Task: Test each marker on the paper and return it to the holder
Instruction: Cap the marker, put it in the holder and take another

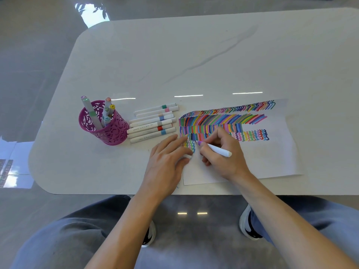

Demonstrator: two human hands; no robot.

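Two-handed at a white table [174, 55], over a paper [272, 156] lying on its near right part. Pinches a marker [215, 149] in the right hand [223, 152], thumb and curled fingers bunched close round the white barrel near the front. Sets its purple tip [199, 142] down on the paper, just under the lowest band of coloured strokes [223, 121] and right beside a short run of squiggles [191, 145]; points the back end out to the right. Lays the left hand [167, 158] on the paper's left edge, fingers fairly straight and close together, tips touching the sheet. Holds a white cap [187, 156] between thumb and forefinger there, mostly hidden. Left of the paper, just apart from it, a row of capped markers [153, 123] flat on the table, side by side and touching, coloured bands toward the right. Left of that row, right against its ends, a purple cut-out holder [114, 133], upright, with a handful of markers [91, 113] standing tilted inside.
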